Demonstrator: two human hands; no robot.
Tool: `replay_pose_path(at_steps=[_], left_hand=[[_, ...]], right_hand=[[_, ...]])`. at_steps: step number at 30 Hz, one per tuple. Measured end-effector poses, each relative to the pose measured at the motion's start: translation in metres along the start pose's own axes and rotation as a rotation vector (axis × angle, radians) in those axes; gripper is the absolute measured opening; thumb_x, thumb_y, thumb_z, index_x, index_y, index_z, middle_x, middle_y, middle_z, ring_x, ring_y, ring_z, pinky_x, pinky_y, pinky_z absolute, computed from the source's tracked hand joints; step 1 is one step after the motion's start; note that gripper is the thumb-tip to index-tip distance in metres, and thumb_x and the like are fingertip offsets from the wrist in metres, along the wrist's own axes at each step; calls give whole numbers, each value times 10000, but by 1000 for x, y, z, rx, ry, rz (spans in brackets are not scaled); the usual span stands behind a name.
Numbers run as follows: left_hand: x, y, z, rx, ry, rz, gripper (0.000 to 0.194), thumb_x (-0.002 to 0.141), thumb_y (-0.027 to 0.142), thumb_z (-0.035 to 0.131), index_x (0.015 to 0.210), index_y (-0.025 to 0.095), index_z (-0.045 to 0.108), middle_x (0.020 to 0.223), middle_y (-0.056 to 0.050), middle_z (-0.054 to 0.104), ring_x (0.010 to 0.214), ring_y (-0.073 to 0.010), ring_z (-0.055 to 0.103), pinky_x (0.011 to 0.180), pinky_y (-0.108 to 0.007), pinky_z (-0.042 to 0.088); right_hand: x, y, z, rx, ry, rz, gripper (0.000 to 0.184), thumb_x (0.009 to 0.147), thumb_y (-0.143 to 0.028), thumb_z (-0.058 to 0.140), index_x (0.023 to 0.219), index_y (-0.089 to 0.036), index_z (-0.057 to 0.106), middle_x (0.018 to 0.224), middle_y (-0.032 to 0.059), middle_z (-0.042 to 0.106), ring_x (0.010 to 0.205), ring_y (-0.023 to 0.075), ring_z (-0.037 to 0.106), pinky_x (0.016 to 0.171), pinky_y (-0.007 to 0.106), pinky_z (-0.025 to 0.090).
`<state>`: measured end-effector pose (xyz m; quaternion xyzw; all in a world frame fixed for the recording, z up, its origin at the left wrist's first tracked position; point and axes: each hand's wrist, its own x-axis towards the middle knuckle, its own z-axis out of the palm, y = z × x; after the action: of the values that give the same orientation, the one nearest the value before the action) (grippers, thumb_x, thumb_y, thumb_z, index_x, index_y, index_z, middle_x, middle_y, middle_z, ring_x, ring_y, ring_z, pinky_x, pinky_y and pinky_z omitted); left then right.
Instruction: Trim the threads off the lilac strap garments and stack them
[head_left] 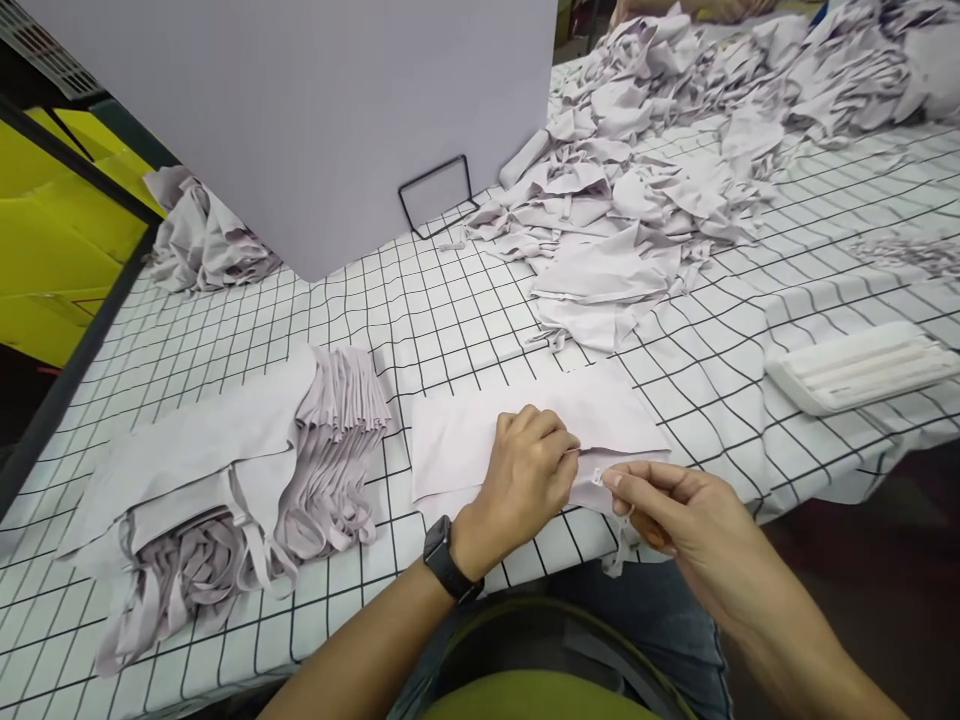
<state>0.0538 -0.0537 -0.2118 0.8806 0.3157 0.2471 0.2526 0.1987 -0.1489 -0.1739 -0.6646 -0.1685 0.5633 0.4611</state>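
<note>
A pale lilac fabric piece (pixel 457 430) lies flat on the checked cloth in front of me, its near edge raised. My left hand (pixel 529 460), with a dark watch on the wrist, is closed on that edge, thumb and fingers pinching the fabric. Just to its right, my right hand (pixel 675 505) pinches at a thin strap by a small white fitting (pixel 598 477). Under the right fingers, something orange-brown (pixel 649 528) shows partly; its kind is hidden. The loose strap end (pixel 616 562) hangs over the table's edge.
To the left stand stacked lilac fabric pieces with straps (pixel 330 450). Heaped fabric (pixel 622 200) spreads across the back right, and a smaller heap (pixel 210 240) sits back left. A large grey panel (pixel 360 110), a black wire stand (pixel 439 195) and a white tray (pixel 862 370) also occupy the table.
</note>
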Motion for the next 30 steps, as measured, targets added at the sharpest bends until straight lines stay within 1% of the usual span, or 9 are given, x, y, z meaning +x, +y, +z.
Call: replay_pose_path(at_steps=[4, 8, 11, 14, 16, 22, 27, 30], left_hand=[[-1, 0, -1, 16, 52, 105, 130, 951, 119, 578, 873, 160, 674, 869, -34, 675, 862, -189, 568, 760, -369, 395], [-2, -1, -2, 68, 48, 168, 173, 976, 129, 528, 857, 150, 652, 859, -44, 659, 863, -194, 543, 770, -377, 381], [-4, -2, -1, 83, 27, 168, 190, 991, 141, 501, 868, 149, 645, 864, -48, 651, 873, -197, 531, 783, -381, 382], [-4, -3, 0, 90, 13, 161, 205, 1002, 155, 486, 865, 153, 639, 868, -52, 647, 879, -200, 525, 789, -383, 383], [-4, -3, 0, 89, 14, 161, 203, 1000, 152, 488, 863, 149, 638, 866, -53, 644, 875, -200, 522, 785, -380, 383], [-3, -4, 1, 90, 30, 172, 194, 991, 138, 503, 847, 135, 634, 864, -47, 636, 860, -193, 509, 771, -363, 385], [-3, -4, 3, 133, 16, 183, 229, 994, 115, 470, 823, 146, 619, 853, -47, 631, 853, -194, 503, 768, -364, 378], [-3, -4, 3, 144, 4, 175, 232, 1002, 134, 473, 818, 149, 614, 870, -53, 638, 861, -196, 505, 774, -367, 384]], right_hand=[[8, -5, 14, 27, 88, 14, 478, 541, -547, 923, 535, -142, 669, 547, 2, 532, 438, 38, 278, 406, 218, 226], [15, -7, 19, 26, 119, 34, 467, 514, -524, 927, 513, -138, 663, 547, 10, 541, 427, 31, 289, 403, 213, 220], [18, -10, 20, 19, 138, 49, 433, 497, -476, 933, 493, -140, 659, 551, 18, 554, 420, 27, 295, 401, 209, 217], [20, -13, 21, 3, 149, 71, 447, 484, -489, 928, 466, -146, 642, 552, 23, 555, 411, 28, 290, 389, 214, 215], [20, -13, 21, -4, 148, 82, 451, 475, -490, 932, 458, -151, 636, 535, 11, 530, 409, 30, 282, 381, 218, 217], [21, -8, 16, 0, 135, 71, 385, 527, -426, 932, 516, -146, 669, 568, 9, 547, 421, 23, 273, 391, 212, 213], [22, -9, 17, -10, 159, 80, 402, 498, -426, 937, 481, -151, 644, 539, 0, 514, 419, 28, 273, 389, 213, 201], [23, -11, 18, -26, 140, 74, 414, 511, -428, 931, 456, -158, 621, 531, -3, 502, 416, 25, 252, 383, 217, 203]])
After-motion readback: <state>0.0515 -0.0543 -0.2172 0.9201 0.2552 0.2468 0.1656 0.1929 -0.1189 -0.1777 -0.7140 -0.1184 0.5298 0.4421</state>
